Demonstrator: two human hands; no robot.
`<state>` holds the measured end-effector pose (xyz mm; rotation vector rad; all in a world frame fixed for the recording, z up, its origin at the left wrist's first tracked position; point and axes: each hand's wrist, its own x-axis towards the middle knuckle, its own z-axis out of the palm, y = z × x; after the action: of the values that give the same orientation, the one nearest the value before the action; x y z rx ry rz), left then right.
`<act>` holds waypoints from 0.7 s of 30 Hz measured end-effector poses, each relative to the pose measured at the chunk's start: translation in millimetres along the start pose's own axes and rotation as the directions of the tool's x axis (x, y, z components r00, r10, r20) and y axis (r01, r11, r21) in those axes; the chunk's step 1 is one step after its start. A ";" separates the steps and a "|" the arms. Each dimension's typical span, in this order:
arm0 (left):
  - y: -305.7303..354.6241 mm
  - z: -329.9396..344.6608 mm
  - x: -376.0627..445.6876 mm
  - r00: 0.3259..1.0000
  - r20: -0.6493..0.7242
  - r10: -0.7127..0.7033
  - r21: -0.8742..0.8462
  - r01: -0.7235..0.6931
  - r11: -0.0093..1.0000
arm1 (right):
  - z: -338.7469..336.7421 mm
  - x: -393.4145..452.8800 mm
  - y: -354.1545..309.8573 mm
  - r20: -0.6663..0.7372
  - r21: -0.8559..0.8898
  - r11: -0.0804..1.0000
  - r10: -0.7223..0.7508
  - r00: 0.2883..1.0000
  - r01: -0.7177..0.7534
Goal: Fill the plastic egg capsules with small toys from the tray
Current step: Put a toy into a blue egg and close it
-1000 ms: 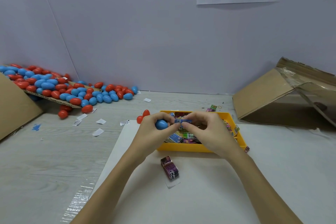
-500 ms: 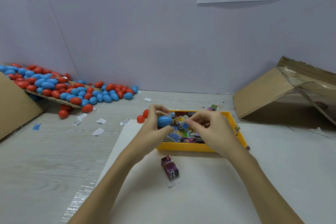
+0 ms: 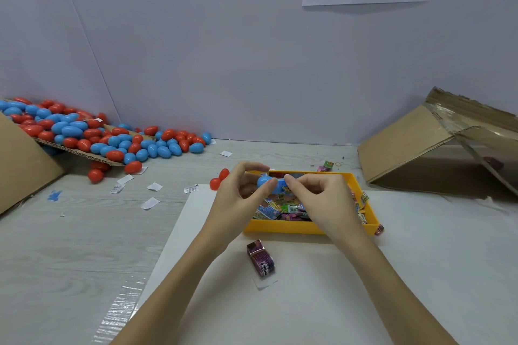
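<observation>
Both hands (image 3: 283,199) pinch a blue egg capsule (image 3: 269,183) over the yellow tray (image 3: 283,227).

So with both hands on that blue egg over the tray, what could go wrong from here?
1. The blue egg capsule is pinched only at the fingertips of the left hand and right hand; it could slip into the yellow tray.
2. A toy packet may catch in its seam.

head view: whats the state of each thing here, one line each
blue egg capsule: gripped by both hands above the tray
left hand: shut on the capsule
right hand: pinching the capsule's other end
yellow tray: holds toy packets
purple packet: loose on the white sheet
cardboard box: tipped open
</observation>
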<state>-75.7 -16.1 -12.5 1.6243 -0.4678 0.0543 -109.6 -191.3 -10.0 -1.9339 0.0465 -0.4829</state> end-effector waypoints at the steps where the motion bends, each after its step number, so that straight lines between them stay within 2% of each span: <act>1: 0.3 0.2 -0.1 1.000 -0.009 -0.001 -0.010 0.001 1.000 | 0.7 -0.9 -0.4 -0.003 -0.005 1.000 -0.012 1.000 0.012; 9: 0.8 2.6 -0.3 0.988 -0.150 -0.044 -0.065 0.034 0.997 | 1.8 -4.7 -4.2 -0.056 -0.062 0.996 -0.071 0.996 0.067; 18: -3.2 8.9 -3.3 0.992 -0.127 0.022 0.014 -0.021 1.000 | 6.9 -6.8 -3.1 -0.064 -0.049 0.996 -0.080 0.995 0.077; 21: -1.5 9.5 -5.6 0.998 -0.065 -0.014 -0.037 0.011 0.999 | 6.6 -4.8 -2.6 -0.024 0.085 0.996 -0.003 1.000 0.005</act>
<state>-82.6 -23.7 -16.7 1.5845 -0.4064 0.0885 -112.2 -183.2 -11.4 -1.8452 0.0363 -0.5026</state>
